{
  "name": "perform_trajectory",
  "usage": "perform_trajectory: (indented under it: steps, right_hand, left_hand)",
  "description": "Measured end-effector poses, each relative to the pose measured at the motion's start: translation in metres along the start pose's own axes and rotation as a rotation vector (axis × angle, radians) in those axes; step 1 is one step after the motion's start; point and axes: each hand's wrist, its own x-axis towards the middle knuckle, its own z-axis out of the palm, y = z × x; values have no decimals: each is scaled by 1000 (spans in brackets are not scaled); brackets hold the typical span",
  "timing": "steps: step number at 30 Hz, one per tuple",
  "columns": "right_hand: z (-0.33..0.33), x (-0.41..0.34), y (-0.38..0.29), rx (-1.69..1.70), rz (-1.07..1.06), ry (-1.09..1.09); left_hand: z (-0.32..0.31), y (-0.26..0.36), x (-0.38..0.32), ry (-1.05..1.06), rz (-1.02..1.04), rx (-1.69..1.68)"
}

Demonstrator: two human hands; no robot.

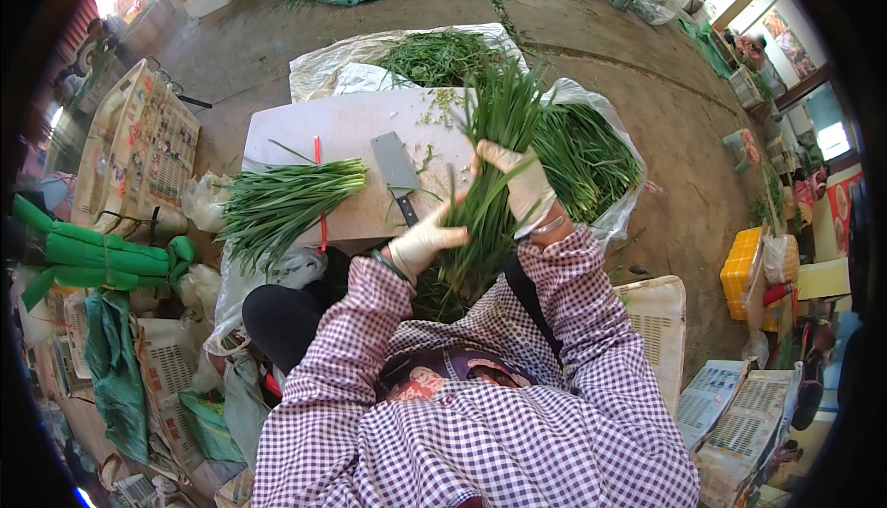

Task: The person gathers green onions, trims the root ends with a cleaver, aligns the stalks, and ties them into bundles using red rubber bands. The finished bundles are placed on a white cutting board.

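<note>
A loose bunch of garlic chives [495, 147] is held upright before me, its leaves fanning at both ends. My right hand [523, 179], in a pale glove, is wrapped around the middle of the bunch. Lower on its left side, my gloved left hand [429, 237] clasps the leaves, its fingers partly hidden behind them. Left of my hands a neater chive bunch [294, 199] lies on the white board [291, 130], across a red tie strip [322, 227]. A cleaver [397, 168] rests between that bunch and my hands, handle towards me.
Chive trimmings [440, 102] litter the board's far edge. More chives fill a plastic-lined heap [585, 154] at right, and loose greens [436, 54] lie on sheeting beyond. Plastic crates [149, 140] stand at left, near a green wrapped bundle [104, 258]; other crates [748, 418] sit at lower right.
</note>
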Motion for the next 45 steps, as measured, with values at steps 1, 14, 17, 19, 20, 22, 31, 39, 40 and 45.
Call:
perform_trajectory:
  steps: [1, 14, 17, 19, 20, 22, 31, 39, 40, 45]
  right_hand:
    - [1, 5, -7, -52, -80, 8]
    - [-11, 75, 38, -440, -401, -208]
    - [-15, 78, 31, -472, -444, -307]
    - [-11, 77, 29, -584, -499, -335]
    - [-6, 77, 28, -623, -373, -271]
    - [6, 76, 26, -683, -197, -193]
    - [46, -9, -34, -124, -374, 77]
    - [-18, -38, -89, 295, -464, 118]
    - [-33, -32, -80, 299, -413, 207]
    - [-112, -23, -33, 310, -251, 480]
  left_hand:
    - [-5, 10, 11, 34, 56, 57]
    - [-45, 26, 88, 445, 238, 549]
    - [-46, 30, 91, 380, 236, 472]
    - [-45, 31, 95, 362, 274, 547]
    - [-45, 29, 97, 361, 268, 551]
    - [-49, 21, 100, 362, 206, 875]
    - [-77, -104, 77, 538, 296, 495]
    - [-74, -114, -25, 698, -211, -297]
    - [-53, -111, -21, 623, -136, -464]
    - [14, -68, -45, 156, 177, -652]
